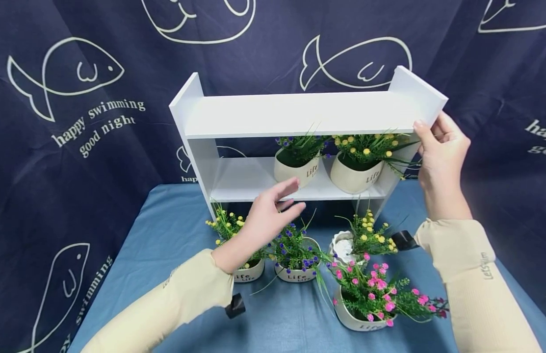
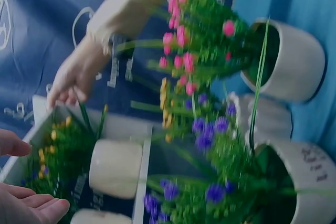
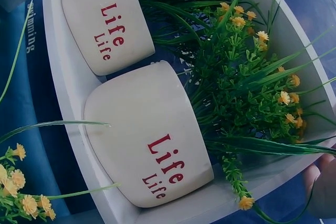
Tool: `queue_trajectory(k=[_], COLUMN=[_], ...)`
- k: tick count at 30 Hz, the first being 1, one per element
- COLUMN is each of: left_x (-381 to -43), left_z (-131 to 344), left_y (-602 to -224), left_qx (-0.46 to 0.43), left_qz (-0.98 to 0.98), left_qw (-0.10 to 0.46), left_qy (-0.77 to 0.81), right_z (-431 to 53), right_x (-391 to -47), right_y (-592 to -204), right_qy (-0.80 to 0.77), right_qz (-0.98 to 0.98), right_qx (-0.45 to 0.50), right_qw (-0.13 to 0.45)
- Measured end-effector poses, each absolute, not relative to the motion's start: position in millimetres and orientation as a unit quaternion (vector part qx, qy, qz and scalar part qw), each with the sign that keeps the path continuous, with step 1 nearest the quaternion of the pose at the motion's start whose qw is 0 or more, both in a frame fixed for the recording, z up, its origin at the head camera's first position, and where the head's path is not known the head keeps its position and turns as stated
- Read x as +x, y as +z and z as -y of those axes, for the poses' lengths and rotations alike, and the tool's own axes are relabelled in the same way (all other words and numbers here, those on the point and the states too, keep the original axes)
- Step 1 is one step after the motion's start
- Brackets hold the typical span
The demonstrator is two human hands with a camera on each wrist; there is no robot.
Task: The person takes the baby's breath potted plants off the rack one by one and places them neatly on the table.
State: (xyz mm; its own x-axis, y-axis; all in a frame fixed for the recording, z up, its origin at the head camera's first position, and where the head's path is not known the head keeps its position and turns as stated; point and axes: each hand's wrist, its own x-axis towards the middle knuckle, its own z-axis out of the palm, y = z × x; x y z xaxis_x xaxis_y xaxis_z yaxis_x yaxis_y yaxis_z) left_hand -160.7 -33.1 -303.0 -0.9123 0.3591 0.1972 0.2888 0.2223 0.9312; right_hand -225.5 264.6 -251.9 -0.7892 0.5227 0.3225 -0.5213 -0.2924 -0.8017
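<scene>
Gripping shelf (image 1: 295,113), R hand (image 1: 445,152); 2 pots (image 1: 353,176) on, 4 off.

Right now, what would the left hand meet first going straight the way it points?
Likely the purple-flowered pot on the white shelf; its depth beyond the left hand is unclear.

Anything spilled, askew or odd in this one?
Nothing looks spilled. The white fluted pot on the table, behind the pink-flowered pot, looks odd: its rim is wavy, while the others are smooth and lettered "Life".
</scene>
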Motion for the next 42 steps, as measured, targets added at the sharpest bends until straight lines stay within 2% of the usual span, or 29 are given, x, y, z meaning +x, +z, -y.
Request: queue_trajectory(k=[18, 30, 42], left_x=[-198, -221, -238], left_z=[35, 32, 18], left_y=[-300, -298, -298], left_qx=[0.171, 0.128, 0.070], left_qz=[-0.823, -0.872, -0.899], left_qw=[-0.014, -0.073, -0.040], left_qy=[0.542, 0.468, 0.431], right_z=[-265, -265, -265], right_x=[-226, -226, -226], right_y=[-253, -253, -254], right_qy=[0.810, 0.813, 0.813], right_qz=[0.487, 0.486, 0.483], right_qx=[0.003, -0.003, 0.002], right_qw=[0.327, 0.322, 0.326])
